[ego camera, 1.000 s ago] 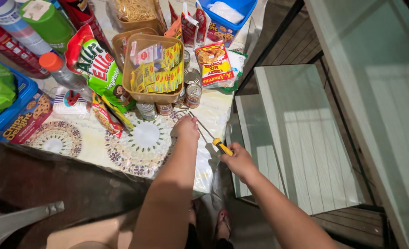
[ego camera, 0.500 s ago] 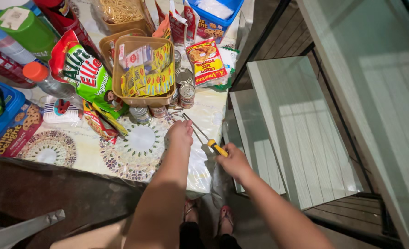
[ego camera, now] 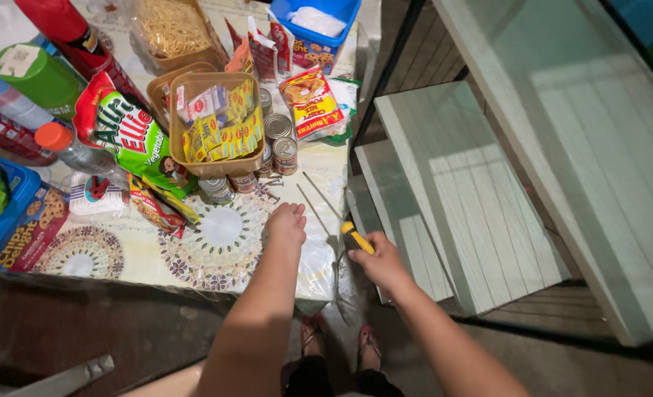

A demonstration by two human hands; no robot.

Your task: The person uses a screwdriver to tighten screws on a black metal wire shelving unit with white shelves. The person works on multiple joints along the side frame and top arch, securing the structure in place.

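Here, right hand (ego camera: 380,259) grips a yellow-handled screwdriver (ego camera: 345,227), shaft lying across the table (ego camera: 120,250) edge toward the cans (ego camera: 279,143). Left hand (ego camera: 287,223) rests loosely curled on the tablecloth just beside the shaft, holding nothing.

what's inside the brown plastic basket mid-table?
The brown plastic basket holds yellow sachets and a few white-and-red sachets, stacked upright. What lies beneath them, and the basket's floor, is covered. Small tin cans stand beside it, outside.

Long screwdriver (ego camera: 339,217), yellow-and-black handle, thin metal shaft; held aslant over table edge, tip pointing away toward cans.
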